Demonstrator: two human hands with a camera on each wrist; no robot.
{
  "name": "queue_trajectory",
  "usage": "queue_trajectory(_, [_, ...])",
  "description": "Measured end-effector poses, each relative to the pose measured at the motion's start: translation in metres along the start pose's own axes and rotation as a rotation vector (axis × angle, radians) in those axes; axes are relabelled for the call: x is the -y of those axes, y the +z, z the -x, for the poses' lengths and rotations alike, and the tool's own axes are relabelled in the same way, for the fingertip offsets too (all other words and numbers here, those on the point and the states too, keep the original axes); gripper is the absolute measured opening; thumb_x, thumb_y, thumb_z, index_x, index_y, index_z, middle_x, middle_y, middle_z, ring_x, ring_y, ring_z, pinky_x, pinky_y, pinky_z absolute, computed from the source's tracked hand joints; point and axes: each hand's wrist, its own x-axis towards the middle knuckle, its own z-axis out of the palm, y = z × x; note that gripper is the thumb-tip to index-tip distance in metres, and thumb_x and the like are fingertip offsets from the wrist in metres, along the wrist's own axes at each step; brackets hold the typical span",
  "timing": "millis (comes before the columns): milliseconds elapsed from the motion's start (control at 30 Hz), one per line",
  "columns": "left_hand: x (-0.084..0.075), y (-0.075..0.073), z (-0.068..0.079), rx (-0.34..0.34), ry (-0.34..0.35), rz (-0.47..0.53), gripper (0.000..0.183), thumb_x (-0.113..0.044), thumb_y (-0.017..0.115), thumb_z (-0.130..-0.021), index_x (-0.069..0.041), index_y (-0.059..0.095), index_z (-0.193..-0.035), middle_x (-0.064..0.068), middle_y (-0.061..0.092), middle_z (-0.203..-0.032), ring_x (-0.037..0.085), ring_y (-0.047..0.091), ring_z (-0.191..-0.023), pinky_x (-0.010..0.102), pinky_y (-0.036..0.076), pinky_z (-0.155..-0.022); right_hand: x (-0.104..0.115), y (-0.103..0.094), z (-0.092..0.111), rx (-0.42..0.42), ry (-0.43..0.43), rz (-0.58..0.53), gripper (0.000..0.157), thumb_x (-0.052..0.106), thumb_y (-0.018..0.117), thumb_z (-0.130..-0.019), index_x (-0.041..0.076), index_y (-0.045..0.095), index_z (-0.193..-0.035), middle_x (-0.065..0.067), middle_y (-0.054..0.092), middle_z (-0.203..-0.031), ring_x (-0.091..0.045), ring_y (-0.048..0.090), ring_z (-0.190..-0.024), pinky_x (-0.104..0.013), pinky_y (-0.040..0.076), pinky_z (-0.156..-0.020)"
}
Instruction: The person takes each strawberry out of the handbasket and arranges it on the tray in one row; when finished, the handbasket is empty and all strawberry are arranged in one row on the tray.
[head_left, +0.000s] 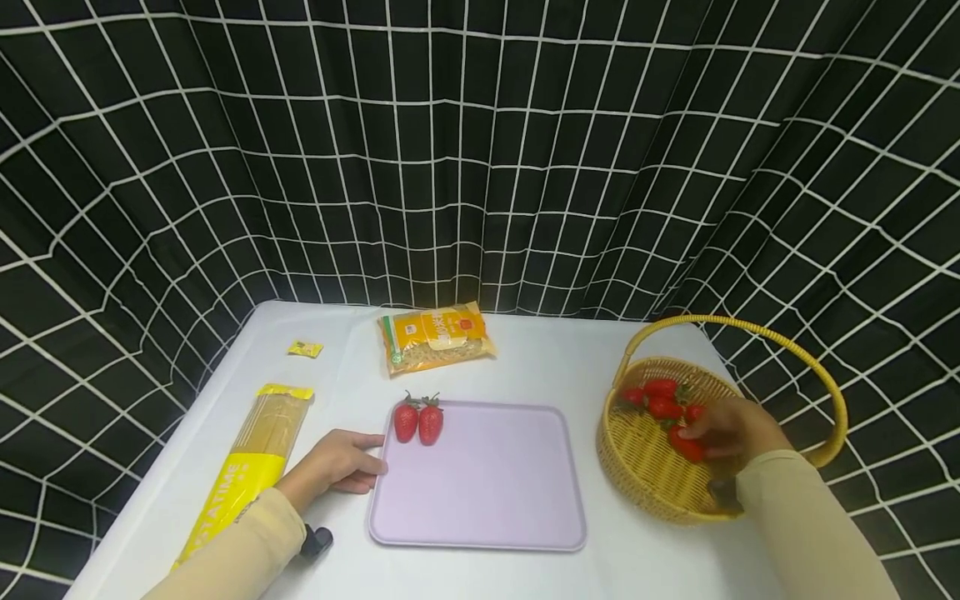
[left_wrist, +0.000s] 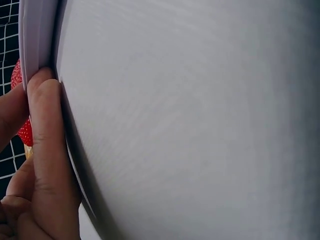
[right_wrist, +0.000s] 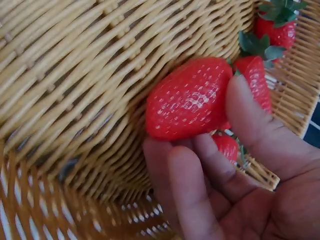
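At frame right, the right hand (head_left: pixel 738 423) pinches a strawberry (right_wrist: pixel 187 100), probably light and slick: grip its flanks; the left hand (head_left: pixel 341 461) pinches the tray (head_left: pixel 480 492).

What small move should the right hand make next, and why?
Probably lift the strawberry up out of the wicker basket: the right hand has it between thumb and fingers, while two other strawberries lie on the lilac tray, whose edge the left hand holds, so that tray seems the likely destination.
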Motion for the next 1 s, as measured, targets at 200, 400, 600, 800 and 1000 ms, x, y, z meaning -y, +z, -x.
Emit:
queue_trajectory(200, [-0.002,0.0,0.001,-0.004,0.014,-0.016,0.062,-0.007,0.08,-0.079,-0.003,0.056,-0.137,0.01,0.068,-0.073,0.017,0.067,-0.061,0.03,0.06,-0.058,-0.003,0.002,-0.01,0.063,-0.035,0.053,0.038,0.012,0.078,-0.083,-0.012,0.06,-0.106,-0.013,0.066,-0.096,-0.025,0.065,-0.086,-0.039,0.058,-0.084])
queue_trajectory(400, [-0.002,0.0,-0.001,-0.002,0.009,-0.018,0.062,-0.007,0.079,-0.08,-0.003,0.056,-0.137,0.01,0.068,-0.073,0.017,0.067,-0.061,0.03,0.06,-0.058,0.0,0.002,-0.007,0.169,-0.059,0.036,0.024,0.015,0.073,-0.089,-0.007,0.067,-0.099,-0.009,0.07,-0.088,-0.022,0.066,-0.083,-0.034,0.057,-0.084])
queue_trajectory(600, [0.0,-0.001,0.0,-0.002,-0.006,-0.016,0.062,-0.006,0.079,-0.08,-0.002,0.055,-0.137,0.01,0.068,-0.072,0.017,0.067,-0.061,0.03,0.06,-0.058,0.033,-0.002,0.015,0.426,-0.286,0.201,0.023,0.017,0.059,-0.099,-0.003,0.069,-0.1,-0.004,0.068,-0.086,-0.015,0.06,-0.08,-0.026,0.054,-0.079])
queue_trajectory(800, [0.001,-0.001,0.001,-0.01,-0.006,-0.011,0.061,-0.006,0.078,-0.08,-0.002,0.056,-0.137,0.01,0.067,-0.073,0.017,0.067,-0.06,0.03,0.06,-0.058,0.077,0.039,0.049,0.483,-0.426,0.149,0.03,0.017,0.063,-0.096,-0.006,0.058,-0.114,-0.014,0.066,-0.103,-0.02,0.063,-0.088,-0.029,0.058,-0.082])
queue_trajectory(1000, [-0.001,0.001,-0.003,-0.013,0.004,-0.012,0.059,-0.006,0.078,-0.081,-0.004,0.057,-0.136,0.01,0.068,-0.073,0.017,0.068,-0.062,0.03,0.06,-0.058,0.11,0.123,0.047,0.51,-0.46,0.128,0.038,0.016,0.071,-0.09,-0.009,0.057,-0.116,-0.017,0.067,-0.101,-0.022,0.064,-0.085,-0.035,0.058,-0.082])
